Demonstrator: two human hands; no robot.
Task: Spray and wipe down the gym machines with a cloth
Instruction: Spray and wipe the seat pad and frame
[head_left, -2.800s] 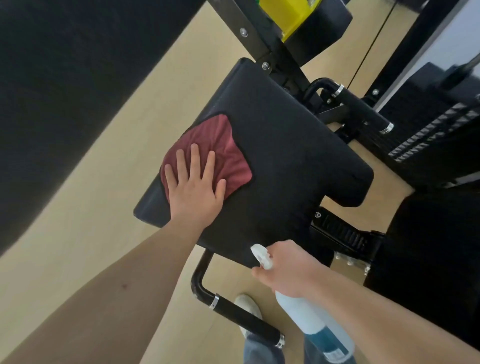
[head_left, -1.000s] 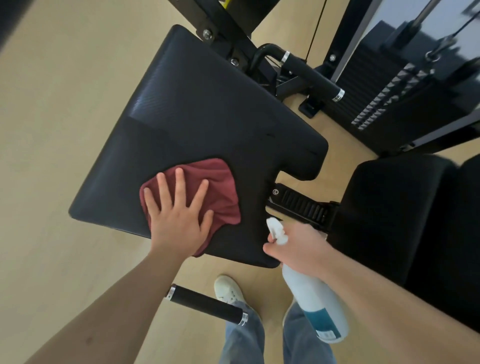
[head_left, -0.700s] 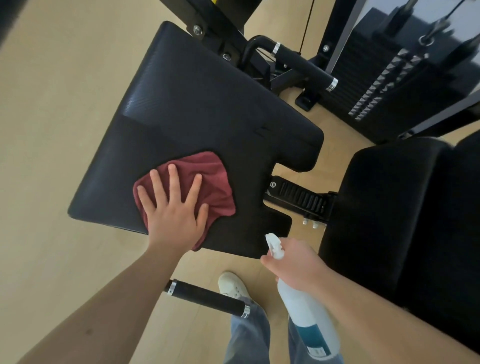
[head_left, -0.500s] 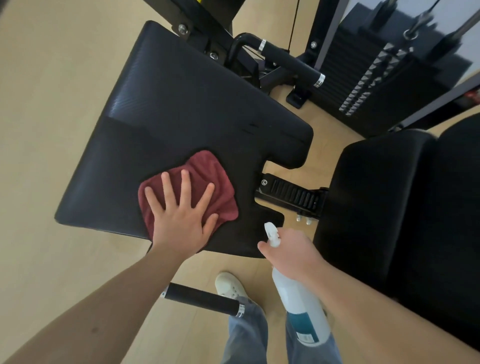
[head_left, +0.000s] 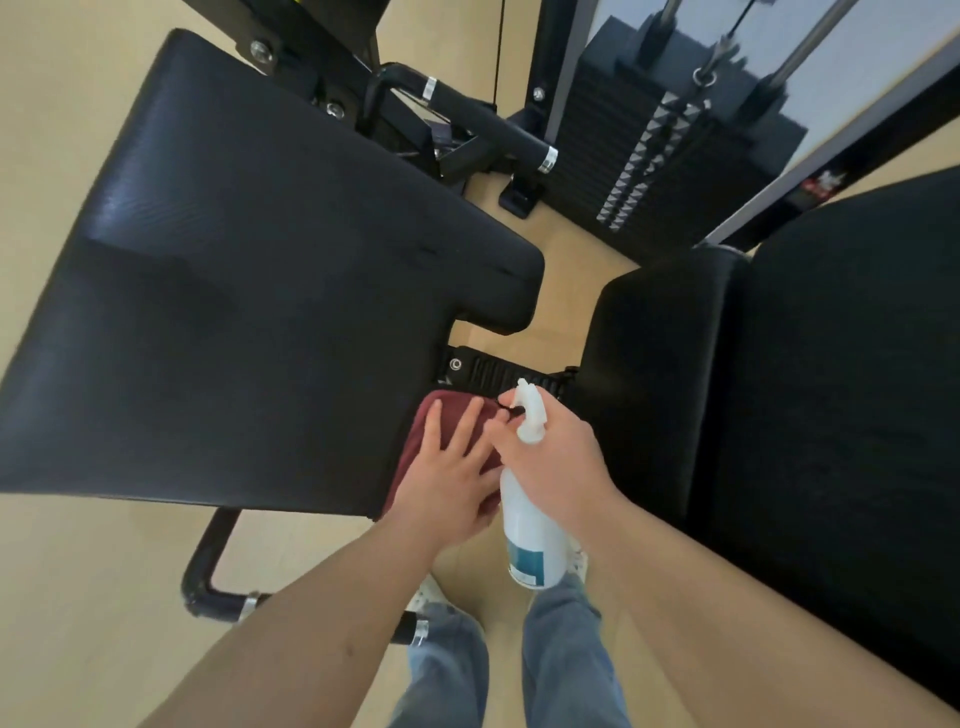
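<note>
A smooth pale beige floor (head_left: 78, 571) fills the left and lower frame (soft, even light). At upper right, a black stack of weight plates (head_left: 675, 171) with chrome guide rods (head_left: 808, 41) stands before a pale grey-blue wall (head_left: 883, 41). A black padded bench (head_left: 831, 389) occupies the right edge.

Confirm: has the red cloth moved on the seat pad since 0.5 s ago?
Yes. The red cloth slid right along the seat pad's near edge to the corner beside the ribbed adjuster rail, under the left hand.

Tan floor (head_left: 78, 597), blue jeans (head_left: 566, 665), wht shoe (head_left: 427, 597)
</note>
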